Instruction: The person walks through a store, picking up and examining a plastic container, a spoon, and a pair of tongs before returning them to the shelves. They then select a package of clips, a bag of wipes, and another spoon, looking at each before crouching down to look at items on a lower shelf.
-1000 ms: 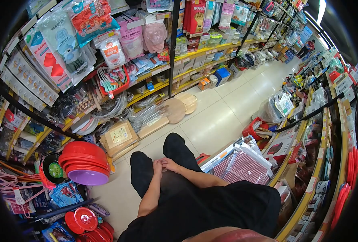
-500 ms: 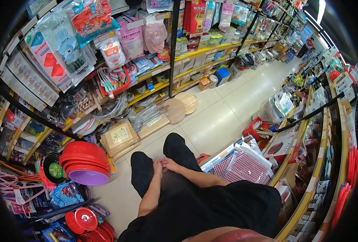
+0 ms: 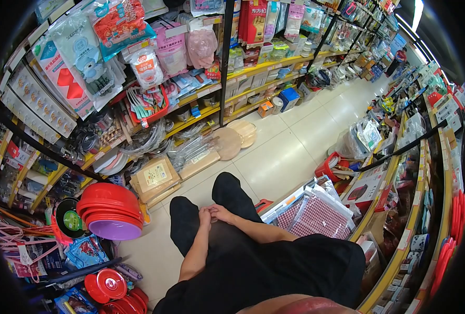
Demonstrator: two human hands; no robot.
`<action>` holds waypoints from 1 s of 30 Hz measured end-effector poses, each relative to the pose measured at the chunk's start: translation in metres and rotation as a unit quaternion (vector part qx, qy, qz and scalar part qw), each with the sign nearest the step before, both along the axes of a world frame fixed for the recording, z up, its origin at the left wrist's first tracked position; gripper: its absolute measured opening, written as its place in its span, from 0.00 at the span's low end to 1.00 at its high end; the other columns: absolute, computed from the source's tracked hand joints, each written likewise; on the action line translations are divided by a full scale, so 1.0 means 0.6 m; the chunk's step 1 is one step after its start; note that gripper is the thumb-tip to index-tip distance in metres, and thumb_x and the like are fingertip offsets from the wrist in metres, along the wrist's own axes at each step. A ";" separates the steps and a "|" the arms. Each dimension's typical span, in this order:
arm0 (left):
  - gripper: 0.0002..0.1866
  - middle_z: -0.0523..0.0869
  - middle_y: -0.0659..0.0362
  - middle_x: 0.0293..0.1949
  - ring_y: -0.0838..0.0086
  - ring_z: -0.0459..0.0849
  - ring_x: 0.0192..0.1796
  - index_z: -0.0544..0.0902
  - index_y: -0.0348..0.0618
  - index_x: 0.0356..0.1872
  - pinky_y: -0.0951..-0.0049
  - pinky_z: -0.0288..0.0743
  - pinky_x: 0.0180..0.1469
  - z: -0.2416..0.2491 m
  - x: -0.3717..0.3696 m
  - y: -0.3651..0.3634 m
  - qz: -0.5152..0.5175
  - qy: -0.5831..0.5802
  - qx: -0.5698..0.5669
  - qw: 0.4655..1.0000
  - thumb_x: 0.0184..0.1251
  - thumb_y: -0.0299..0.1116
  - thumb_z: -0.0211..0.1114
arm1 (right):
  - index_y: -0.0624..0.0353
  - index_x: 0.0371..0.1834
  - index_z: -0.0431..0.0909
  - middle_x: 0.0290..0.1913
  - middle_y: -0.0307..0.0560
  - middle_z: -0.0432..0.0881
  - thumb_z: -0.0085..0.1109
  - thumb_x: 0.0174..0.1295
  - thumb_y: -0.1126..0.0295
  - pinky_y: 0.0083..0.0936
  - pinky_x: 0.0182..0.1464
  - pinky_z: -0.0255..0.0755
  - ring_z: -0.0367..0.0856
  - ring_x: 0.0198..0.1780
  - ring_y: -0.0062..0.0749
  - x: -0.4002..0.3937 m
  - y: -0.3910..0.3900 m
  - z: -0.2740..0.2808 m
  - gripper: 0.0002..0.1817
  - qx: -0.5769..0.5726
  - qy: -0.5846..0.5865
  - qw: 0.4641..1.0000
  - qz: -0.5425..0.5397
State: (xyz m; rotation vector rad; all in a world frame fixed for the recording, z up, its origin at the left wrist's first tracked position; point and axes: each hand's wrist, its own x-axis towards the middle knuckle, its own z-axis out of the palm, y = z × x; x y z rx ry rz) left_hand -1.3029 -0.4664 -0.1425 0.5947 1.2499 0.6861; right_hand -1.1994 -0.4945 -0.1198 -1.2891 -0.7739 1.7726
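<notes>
My left hand (image 3: 205,216) and my right hand (image 3: 221,213) meet in front of me, between my knees in dark trousers. The fingers are curled in and touch those of the other hand. No object shows in either hand. To the left, the nearest goods are a stack of red basins (image 3: 109,201) with a purple one at its mouth. On the right, beside my forearm, lies a plastic-wrapped red-and-white checked cloth (image 3: 321,214).
Shelves of packaged goods line both sides of a tiled aisle (image 3: 279,141). Wooden boards (image 3: 156,178) and round boards (image 3: 227,144) stand on the floor by the left shelf. A red bin (image 3: 328,167) stands at right. A person (image 3: 398,62) is far down the aisle.
My hands keep the same pose. The distant person at the end of the aisle has shifted slightly.
</notes>
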 end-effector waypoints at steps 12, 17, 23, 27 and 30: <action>0.10 0.79 0.51 0.30 0.69 0.81 0.32 0.70 0.35 0.35 0.71 0.76 0.33 0.003 -0.001 0.002 -0.019 0.018 -0.005 1.000 0.60 0.23 0.37 | 0.63 0.44 0.65 0.33 0.47 0.76 0.50 0.50 0.79 0.23 0.34 0.72 0.76 0.35 0.28 0.001 0.000 0.017 0.16 -0.021 -0.014 1.000 -0.005; 0.10 0.78 0.50 0.32 0.69 0.81 0.33 0.70 0.34 0.35 0.71 0.76 0.34 0.008 0.001 0.002 -0.011 0.014 -0.006 1.000 0.59 0.23 0.38 | 0.64 0.44 0.65 0.34 0.48 0.76 0.51 0.50 0.79 0.24 0.35 0.72 0.76 0.36 0.29 0.000 0.000 0.015 0.16 -0.024 -0.016 1.000 -0.007; 0.10 0.78 0.50 0.33 0.69 0.81 0.34 0.70 0.33 0.36 0.72 0.75 0.35 0.008 0.000 0.002 -0.019 0.028 0.004 0.999 0.60 0.23 0.38 | 0.64 0.44 0.65 0.35 0.48 0.76 0.52 0.50 0.78 0.24 0.37 0.71 0.75 0.37 0.29 0.001 -0.001 0.015 0.16 -0.021 -0.016 1.000 -0.007; 0.10 0.79 0.50 0.33 0.70 0.81 0.33 0.70 0.33 0.36 0.73 0.75 0.36 0.024 0.002 0.002 -0.012 0.022 -0.006 1.000 0.61 0.24 0.39 | 0.64 0.43 0.65 0.34 0.48 0.76 0.52 0.50 0.78 0.23 0.35 0.71 0.75 0.36 0.28 0.001 -0.001 0.017 0.16 -0.026 -0.007 1.000 -0.008; 0.10 0.78 0.53 0.32 0.70 0.78 0.34 0.72 0.35 0.35 0.73 0.73 0.35 0.028 0.003 0.000 0.001 0.020 -0.011 1.000 0.56 0.24 0.43 | 0.64 0.43 0.65 0.33 0.47 0.76 0.52 0.49 0.78 0.23 0.34 0.71 0.75 0.35 0.28 0.001 0.000 0.020 0.16 -0.024 -0.014 1.000 -0.008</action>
